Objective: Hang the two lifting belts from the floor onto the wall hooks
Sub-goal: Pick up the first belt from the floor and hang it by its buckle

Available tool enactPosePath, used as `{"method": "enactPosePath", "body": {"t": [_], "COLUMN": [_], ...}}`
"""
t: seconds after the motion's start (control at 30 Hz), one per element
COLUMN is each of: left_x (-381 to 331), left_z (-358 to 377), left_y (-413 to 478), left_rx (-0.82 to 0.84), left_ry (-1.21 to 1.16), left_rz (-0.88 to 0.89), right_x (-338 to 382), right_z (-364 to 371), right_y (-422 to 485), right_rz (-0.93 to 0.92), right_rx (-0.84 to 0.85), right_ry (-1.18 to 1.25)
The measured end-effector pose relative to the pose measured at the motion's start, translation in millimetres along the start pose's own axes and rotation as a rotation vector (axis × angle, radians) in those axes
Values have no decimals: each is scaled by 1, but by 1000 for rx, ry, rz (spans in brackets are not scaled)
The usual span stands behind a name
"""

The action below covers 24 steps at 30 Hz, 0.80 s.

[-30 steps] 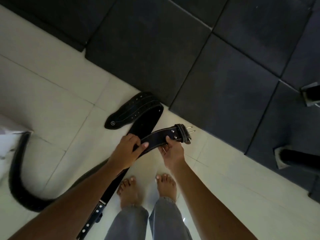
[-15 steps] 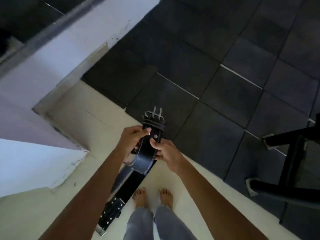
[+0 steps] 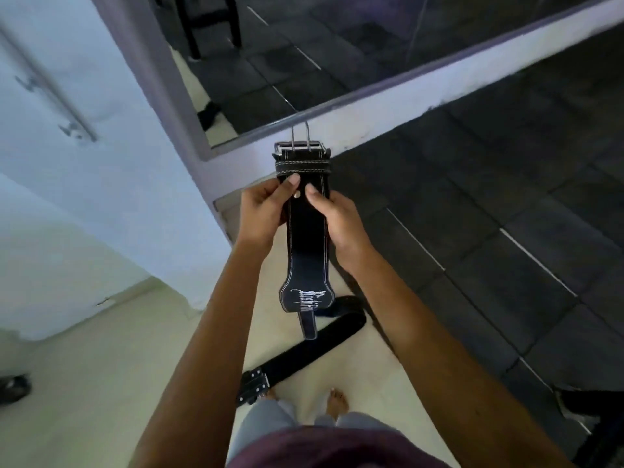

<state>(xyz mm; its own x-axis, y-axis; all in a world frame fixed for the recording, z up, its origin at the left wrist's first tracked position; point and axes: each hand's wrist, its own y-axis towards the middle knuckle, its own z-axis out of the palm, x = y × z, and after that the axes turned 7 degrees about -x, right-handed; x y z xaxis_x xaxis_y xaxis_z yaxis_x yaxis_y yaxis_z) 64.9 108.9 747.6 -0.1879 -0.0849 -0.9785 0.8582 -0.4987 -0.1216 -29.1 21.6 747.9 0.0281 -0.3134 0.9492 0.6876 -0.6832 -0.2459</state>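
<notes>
A black leather lifting belt [image 3: 305,244] with white stitching hangs upright in front of me, its metal buckle [image 3: 300,148] on top and its tail end down near the floor. My left hand [image 3: 266,211] and my right hand [image 3: 332,217] both grip it just below the buckle, thumbs on its front. A second black belt [image 3: 304,352] lies on the pale tiled floor under my arms, its riveted buckle end near my bare feet. On the white wall at the left is a metal rail with hooks [image 3: 50,96], blurred.
A large mirror [image 3: 337,45] with a grey frame leans along the wall ahead. Dark rubber floor mats [image 3: 489,197] cover the right side. A black equipment leg [image 3: 587,403] stands at the lower right. A dark object [image 3: 13,388] lies at the left edge.
The view has swung up from the floor to the wall and mirror. The belt in my hands has been raised and now hangs straight, buckle upward; both hands keep their hold.
</notes>
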Motion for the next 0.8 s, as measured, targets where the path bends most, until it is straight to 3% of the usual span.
{"method": "enactPosePath", "body": {"t": [0.2, 0.3, 0.43, 0.67, 0.8], "left_x": [-63, -85, -99, -94, -106], "left_z": [-53, -86, -130, -170, -181], "left_y": [-26, -24, -28, -45, -47], "left_rx": [-115, -174, -212, -195, -256], "left_ry": [-53, -55, -68, -16, -30], "left_rz": [235, 302, 357, 343, 393], "right_x": [50, 22, -44, 20, 39], "right_z": [69, 86, 92, 172, 195], "right_y": [-18, -42, -70, -52, -41], "right_rz": [-280, -231, -140, -255, -265], "right_rx": [137, 295, 355, 318, 423], "right_ry": [-157, -201, -370, -107, -100]}}
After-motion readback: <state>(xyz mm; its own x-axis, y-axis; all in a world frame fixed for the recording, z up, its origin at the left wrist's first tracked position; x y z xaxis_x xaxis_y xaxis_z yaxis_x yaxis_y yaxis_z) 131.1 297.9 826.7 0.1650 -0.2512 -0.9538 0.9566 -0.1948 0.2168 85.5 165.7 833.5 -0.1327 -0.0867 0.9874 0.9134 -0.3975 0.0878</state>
